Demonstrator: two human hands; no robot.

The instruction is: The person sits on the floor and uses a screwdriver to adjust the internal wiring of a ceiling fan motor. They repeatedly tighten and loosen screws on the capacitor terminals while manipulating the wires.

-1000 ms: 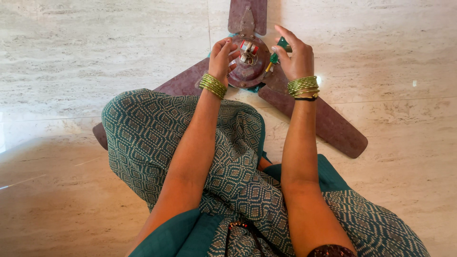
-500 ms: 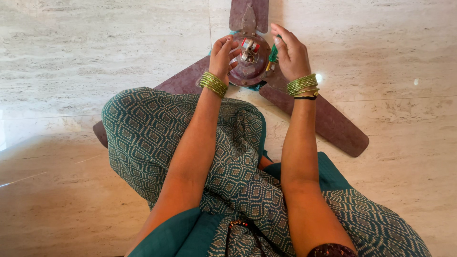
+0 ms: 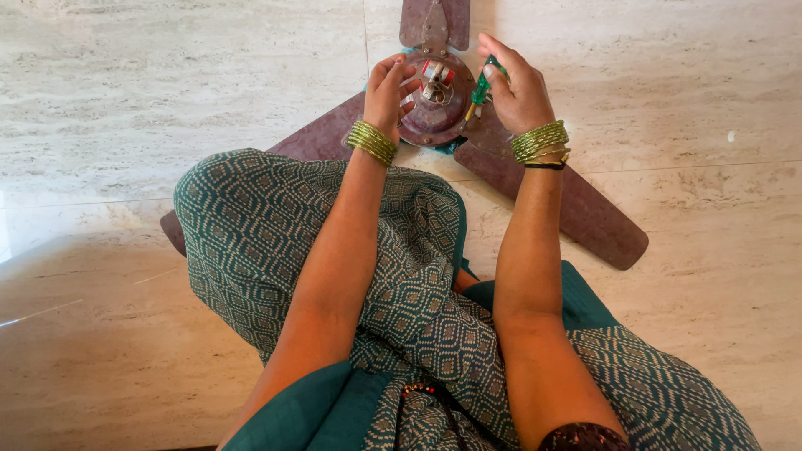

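**Small screwdriver at the fan hub: slipping is the main risk**

In the left part of the frame there is only the pale stone floor [image 3: 150,100], and one brown blade [image 3: 309,146] of the ceiling fan comes out from under the patterned green cloth [image 3: 276,242] over the knee. At the upper centre, the left hand [image 3: 386,90] curls its fingers on the left rim of the round motor hub [image 3: 434,104] and steadies it; it grips nothing else. Just to the right, the right hand [image 3: 520,92] is closed around a green-handled screwdriver [image 3: 479,90], whose tip points down into the hub near the small red and white parts.

The hub lies on a smooth floor, so I think it could turn or slide if the left hand loosens. The screwdriver is thin; with too much push at an angle the tip may jump out and strike the left fingers, which are very near. A loose screw could also roll away under the long blade [image 3: 576,209] at the right.
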